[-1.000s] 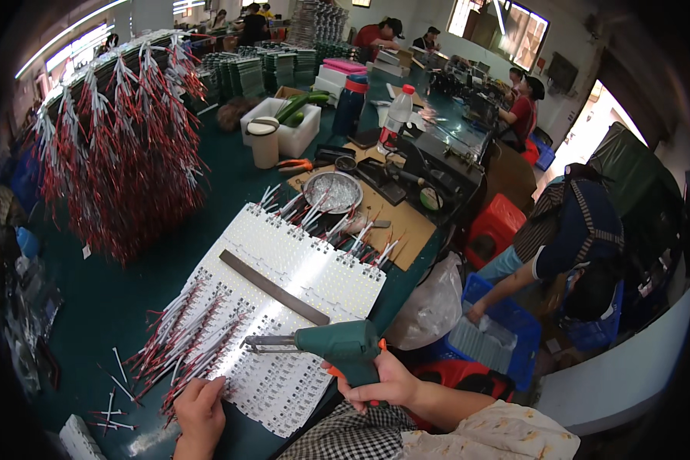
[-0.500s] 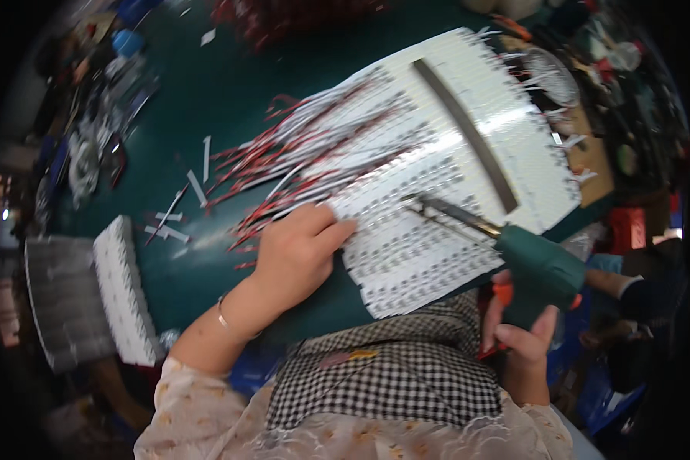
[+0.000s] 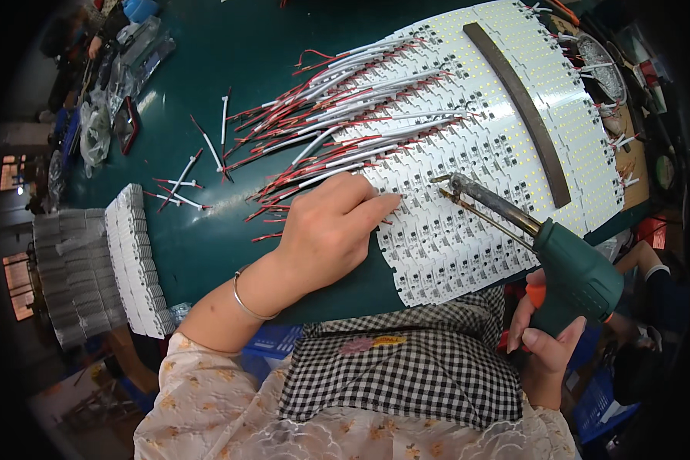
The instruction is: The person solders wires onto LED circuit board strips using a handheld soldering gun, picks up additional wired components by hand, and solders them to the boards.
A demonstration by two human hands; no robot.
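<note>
A sheet of joined white LED circuit boards point(image 3: 437, 261) lies on the green table before me. My left hand point(image 3: 333, 230) is closed in a pinch at the sheet's left edge, thumb and forefinger pressed together; whatever is between them is hidden. Red and white wires point(image 3: 314, 138) fan out leftward from the boards, just beyond that hand. In my right hand point(image 3: 548, 337) is a green soldering gun point(image 3: 579, 268) with an orange trigger. Its metal tip and thin feed tube point left, over the rows of small black-and-silver pads.
A dark curved bar point(image 3: 517, 115) rests across the boards. Loose wire pieces point(image 3: 180, 184) are scattered left on the table point(image 3: 207, 261). Stacked white boards point(image 3: 138, 261) stand at the left edge. A phone-like object point(image 3: 126, 124) and plastic bags point(image 3: 96, 134) lie far left; a metal dish point(image 3: 599, 67) sits far right.
The whole view has shifted, so boards and hands appear farther right and higher. Relative to the boards, my left hand is nearly unmoved; the soldering gun's tip has moved slightly left.
</note>
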